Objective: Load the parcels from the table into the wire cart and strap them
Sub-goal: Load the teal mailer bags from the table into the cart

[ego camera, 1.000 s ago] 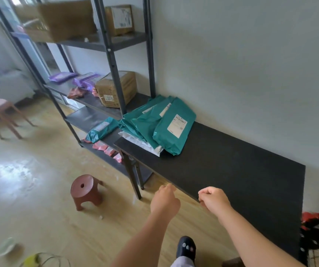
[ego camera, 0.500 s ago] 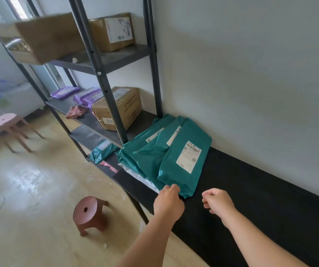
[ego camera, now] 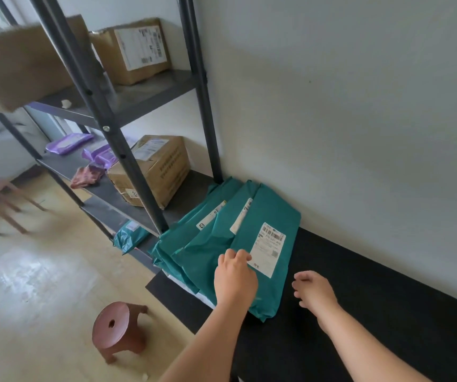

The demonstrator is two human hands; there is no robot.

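Observation:
Several teal mailer parcels (ego camera: 210, 244) lie fanned in a pile at the left end of the black table (ego camera: 359, 312). The top parcel (ego camera: 274, 216) carries a white barcode label. My left hand (ego camera: 235, 277) lies on this top parcel at its left edge, beside the label, fingers curled down; the back of the hand hides whether they grip it. My right hand (ego camera: 314, 292) hovers over the bare table just right of the parcel, fingers loosely curled, holding nothing. No wire cart is in view.
A dark metal shelf rack (ego camera: 128, 172) stands directly left of the table, holding cardboard boxes (ego camera: 158, 169), purple mailers (ego camera: 68, 139) and a teal parcel (ego camera: 129, 235) lower down. A brown plastic stool (ego camera: 117, 329) sits on the floor by the table's corner. The wall runs behind the table.
I have moved closer to the parcels. My left hand went forward from the table's front edge onto the top parcel. My right hand followed and now sits beside the parcel.

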